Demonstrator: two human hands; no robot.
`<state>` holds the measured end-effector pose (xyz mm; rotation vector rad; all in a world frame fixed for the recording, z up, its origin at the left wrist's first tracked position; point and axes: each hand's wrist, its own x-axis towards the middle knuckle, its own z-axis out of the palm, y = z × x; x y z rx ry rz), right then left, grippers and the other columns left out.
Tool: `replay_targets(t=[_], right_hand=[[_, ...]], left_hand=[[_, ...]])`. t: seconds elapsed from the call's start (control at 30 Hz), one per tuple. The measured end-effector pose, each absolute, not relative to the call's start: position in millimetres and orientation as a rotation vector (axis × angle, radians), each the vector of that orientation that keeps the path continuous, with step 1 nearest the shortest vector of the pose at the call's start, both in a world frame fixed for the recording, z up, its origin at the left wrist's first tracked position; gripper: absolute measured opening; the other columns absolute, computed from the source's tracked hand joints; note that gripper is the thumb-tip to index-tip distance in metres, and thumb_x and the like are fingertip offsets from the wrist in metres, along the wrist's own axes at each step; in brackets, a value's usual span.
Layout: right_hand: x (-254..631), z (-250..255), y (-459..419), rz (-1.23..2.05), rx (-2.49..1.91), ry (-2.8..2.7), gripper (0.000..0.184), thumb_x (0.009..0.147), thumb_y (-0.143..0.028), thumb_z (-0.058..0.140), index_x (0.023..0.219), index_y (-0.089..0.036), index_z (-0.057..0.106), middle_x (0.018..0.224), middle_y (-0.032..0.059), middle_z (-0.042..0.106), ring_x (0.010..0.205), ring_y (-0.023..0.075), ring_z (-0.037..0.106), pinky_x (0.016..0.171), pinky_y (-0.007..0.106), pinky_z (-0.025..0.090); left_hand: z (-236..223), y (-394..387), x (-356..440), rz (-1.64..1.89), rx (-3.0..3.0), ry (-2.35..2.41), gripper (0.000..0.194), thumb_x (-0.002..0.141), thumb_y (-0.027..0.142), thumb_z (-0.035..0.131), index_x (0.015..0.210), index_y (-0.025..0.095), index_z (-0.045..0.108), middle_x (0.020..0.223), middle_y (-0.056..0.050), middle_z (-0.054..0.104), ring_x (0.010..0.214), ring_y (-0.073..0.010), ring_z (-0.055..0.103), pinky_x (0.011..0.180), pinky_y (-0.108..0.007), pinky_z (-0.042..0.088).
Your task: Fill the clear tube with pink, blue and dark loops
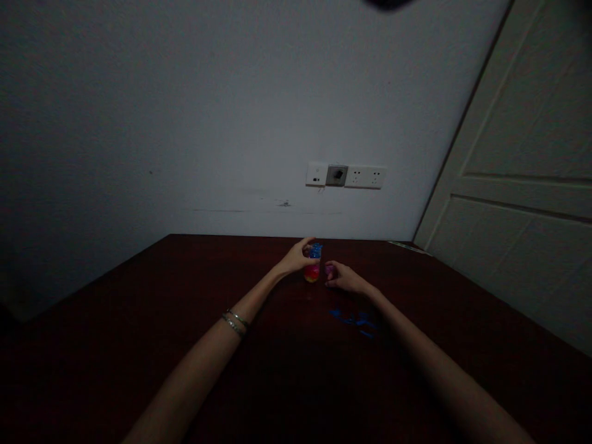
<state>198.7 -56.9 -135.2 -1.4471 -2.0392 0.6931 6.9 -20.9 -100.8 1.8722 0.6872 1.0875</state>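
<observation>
My left hand (295, 258) is wrapped round a small clear container (312, 272) standing upright on the dark red table. Its contents show in layers: blue at the top, pink and red below, yellowish at the bottom. Just to the right, my right hand (343, 277) has its fingers closed on a small pink-purple object (329, 270), too dim to name, apart from the container. Nearer to me, below that hand, several small blue pieces (356, 320) lie scattered on the tabletop.
The dark red table (185, 290) runs back to a pale wall (231, 123). Power sockets (365, 177) and a switch panel (316, 174) are set in the wall. A cream panelled door (522, 160) stands at the right. The room is dim.
</observation>
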Motion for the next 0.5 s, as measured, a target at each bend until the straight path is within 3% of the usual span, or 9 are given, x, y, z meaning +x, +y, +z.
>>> replay_targets(t=[0.23, 0.5], right_hand=[[188, -131, -67, 0.553, -1.399, -2.191, 0.047, 0.064, -0.003, 0.051, 0.11, -0.013, 0.05, 0.071, 0.0014, 0.059, 0.064, 0.012, 0.054, 0.062, 0.024, 0.042], [197, -127, -83, 0.549, -1.288, -2.225, 0.046, 0.065, -0.003, 0.047, 0.11, -0.013, 0.051, 0.068, 0.0012, 0.06, 0.062, 0.0116, 0.055, 0.064, 0.023, 0.043]], left_hand=[[-99, -26, 8, 1.092, 1.808, 0.719, 0.08, 0.056, 0.009, 0.067, 0.129, 0.011, 0.033, 0.096, -0.008, 0.056, 0.08, -0.0119, 0.054, 0.076, -0.027, 0.044], [-100, -30, 8, 1.071, 1.752, 0.739, 0.087, 0.054, 0.011, 0.07, 0.131, 0.01, 0.03, 0.103, -0.013, 0.054, 0.086, -0.0152, 0.054, 0.077, -0.029, 0.043]])
